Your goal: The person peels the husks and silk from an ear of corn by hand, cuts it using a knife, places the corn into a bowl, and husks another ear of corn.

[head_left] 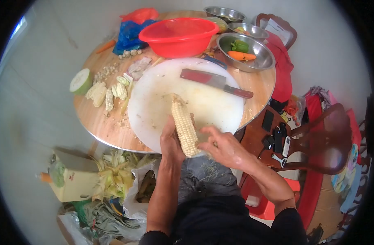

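Observation:
A peeled ear of corn with pale kernels is in my left hand, whose fingers wrap round it from the left and behind. The ear stands tilted over the near part of a round white cutting board. My right hand is at the lower right of the ear, fingers bent and apart, one fingertip at or very near the kernels. Whether it pinches a strand of silk is too small to tell. Further back on the board lies a cleaver, its dark reddish handle to the right.
Around the board on the round wooden table are a red basin, a steel bowl with carrot and green pepper, a cut gourd and corn pieces. Husks fill the floor at left. A wooden chair stands right.

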